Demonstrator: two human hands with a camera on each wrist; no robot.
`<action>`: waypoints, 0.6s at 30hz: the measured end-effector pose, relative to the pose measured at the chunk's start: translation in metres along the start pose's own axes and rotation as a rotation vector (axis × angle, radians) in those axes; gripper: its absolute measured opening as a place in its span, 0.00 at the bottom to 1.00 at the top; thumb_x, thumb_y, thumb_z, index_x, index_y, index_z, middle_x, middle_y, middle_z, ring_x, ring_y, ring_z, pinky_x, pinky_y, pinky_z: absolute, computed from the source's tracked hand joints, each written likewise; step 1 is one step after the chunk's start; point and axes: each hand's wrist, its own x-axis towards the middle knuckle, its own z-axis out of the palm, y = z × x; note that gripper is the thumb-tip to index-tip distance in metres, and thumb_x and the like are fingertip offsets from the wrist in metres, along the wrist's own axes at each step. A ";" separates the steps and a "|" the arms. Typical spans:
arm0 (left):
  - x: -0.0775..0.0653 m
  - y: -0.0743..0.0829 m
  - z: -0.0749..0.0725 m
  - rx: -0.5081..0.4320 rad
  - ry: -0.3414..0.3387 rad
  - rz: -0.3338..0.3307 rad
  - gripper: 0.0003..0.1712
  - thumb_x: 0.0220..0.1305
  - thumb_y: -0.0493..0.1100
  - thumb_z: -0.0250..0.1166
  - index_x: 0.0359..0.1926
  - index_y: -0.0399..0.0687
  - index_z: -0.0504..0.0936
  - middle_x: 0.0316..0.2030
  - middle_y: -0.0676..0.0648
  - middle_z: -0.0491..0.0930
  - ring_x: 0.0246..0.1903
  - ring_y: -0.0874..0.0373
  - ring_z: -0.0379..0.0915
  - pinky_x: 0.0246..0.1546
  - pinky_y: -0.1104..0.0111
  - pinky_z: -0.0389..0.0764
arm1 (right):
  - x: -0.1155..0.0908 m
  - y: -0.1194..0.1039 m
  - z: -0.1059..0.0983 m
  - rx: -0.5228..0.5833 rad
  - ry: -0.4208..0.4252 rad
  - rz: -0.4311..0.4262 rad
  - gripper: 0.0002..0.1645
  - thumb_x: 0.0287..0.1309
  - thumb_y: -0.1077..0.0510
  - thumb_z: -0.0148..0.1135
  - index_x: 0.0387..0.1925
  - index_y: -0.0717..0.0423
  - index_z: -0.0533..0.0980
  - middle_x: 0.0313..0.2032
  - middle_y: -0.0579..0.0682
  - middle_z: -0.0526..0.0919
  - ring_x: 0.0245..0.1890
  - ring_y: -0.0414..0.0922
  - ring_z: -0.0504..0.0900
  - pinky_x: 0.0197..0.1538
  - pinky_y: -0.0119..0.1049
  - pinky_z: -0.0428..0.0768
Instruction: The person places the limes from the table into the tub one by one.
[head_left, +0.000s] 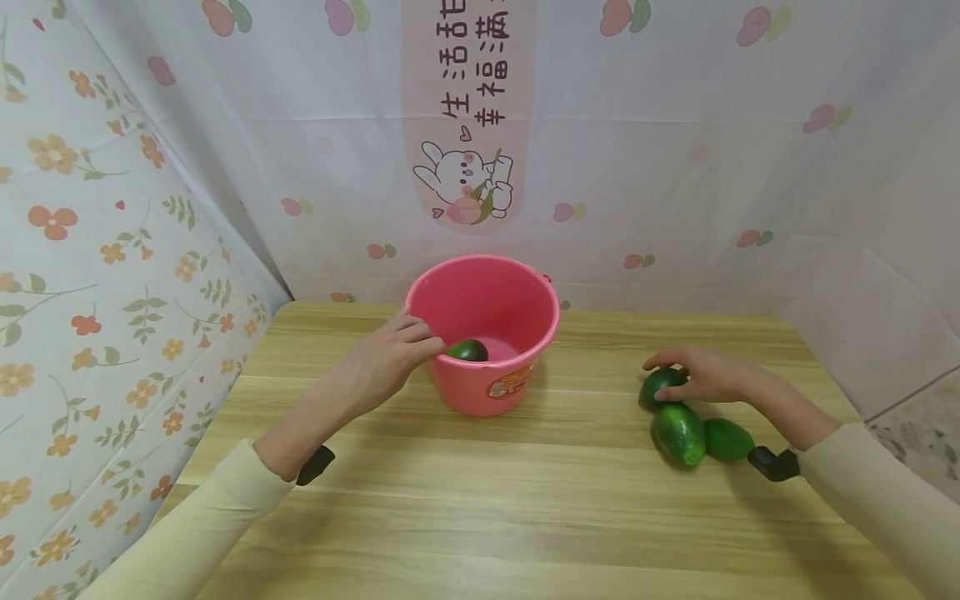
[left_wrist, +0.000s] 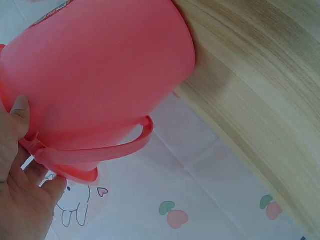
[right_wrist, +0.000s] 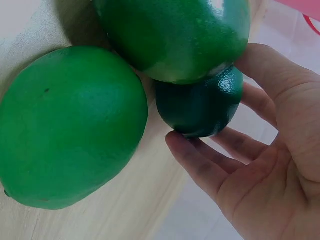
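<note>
At the left of a pink bucket (head_left: 480, 396), my left hand (head_left: 390, 358) grips the rim. In the left wrist view its thumb (left_wrist: 21, 112) presses the outer wall, with the other fingers at the rim beside the handle (left_wrist: 100, 152). A dark green fruit (head_left: 467, 350), like an avocado, lies inside the bucket. On the right, my right hand (head_left: 708, 375) holds another dark green fruit (right_wrist: 197, 110) between thumb and fingers, low at the table. Against it lies a larger glossy green fruit (head_left: 678, 435), with a brighter green fruit (right_wrist: 75, 127) alongside.
The wooden table (head_left: 480, 517) ends at a white printed curtain (head_left: 315, 167) behind the bucket. A floral cloth (head_left: 97, 333) hangs along the left side. Black wrist bands (head_left: 315, 465) show under both cuffs.
</note>
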 end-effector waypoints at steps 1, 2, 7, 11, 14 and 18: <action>0.000 0.000 0.000 0.003 -0.001 0.000 0.16 0.59 0.28 0.72 0.44 0.50 0.83 0.41 0.50 0.80 0.48 0.53 0.72 0.55 0.62 0.76 | 0.000 0.000 0.000 0.000 -0.003 0.005 0.29 0.65 0.49 0.70 0.58 0.66 0.77 0.56 0.60 0.80 0.54 0.60 0.79 0.52 0.57 0.80; 0.000 0.001 0.000 0.005 -0.001 0.000 0.16 0.58 0.28 0.72 0.44 0.50 0.83 0.41 0.50 0.80 0.48 0.53 0.72 0.55 0.62 0.76 | 0.000 0.000 0.001 -0.005 -0.004 0.010 0.29 0.65 0.49 0.70 0.59 0.65 0.77 0.56 0.60 0.80 0.54 0.60 0.79 0.53 0.57 0.79; 0.000 0.000 0.000 0.005 0.003 0.006 0.14 0.60 0.29 0.71 0.43 0.49 0.83 0.40 0.50 0.80 0.47 0.52 0.73 0.61 0.60 0.71 | -0.001 0.000 0.002 -0.016 -0.006 0.010 0.29 0.66 0.48 0.69 0.58 0.66 0.78 0.55 0.59 0.81 0.54 0.60 0.79 0.52 0.56 0.80; -0.001 0.000 0.000 -0.005 0.005 0.002 0.14 0.60 0.29 0.71 0.43 0.49 0.83 0.40 0.50 0.80 0.48 0.53 0.73 0.62 0.59 0.70 | 0.000 0.000 0.002 -0.028 -0.004 -0.003 0.28 0.66 0.49 0.68 0.57 0.66 0.78 0.54 0.57 0.82 0.53 0.59 0.80 0.51 0.55 0.80; -0.001 0.000 0.001 -0.008 0.005 -0.006 0.15 0.59 0.28 0.72 0.43 0.50 0.83 0.41 0.51 0.80 0.48 0.53 0.73 0.62 0.58 0.70 | 0.001 0.001 0.003 -0.032 -0.001 -0.007 0.27 0.66 0.50 0.69 0.57 0.66 0.78 0.53 0.55 0.82 0.52 0.58 0.80 0.51 0.54 0.80; -0.001 0.000 0.002 -0.004 0.007 -0.007 0.16 0.58 0.28 0.72 0.44 0.50 0.83 0.42 0.51 0.80 0.48 0.53 0.73 0.65 0.53 0.68 | 0.002 0.002 0.004 -0.034 0.004 -0.001 0.26 0.66 0.51 0.69 0.57 0.65 0.78 0.52 0.54 0.82 0.52 0.57 0.80 0.50 0.54 0.80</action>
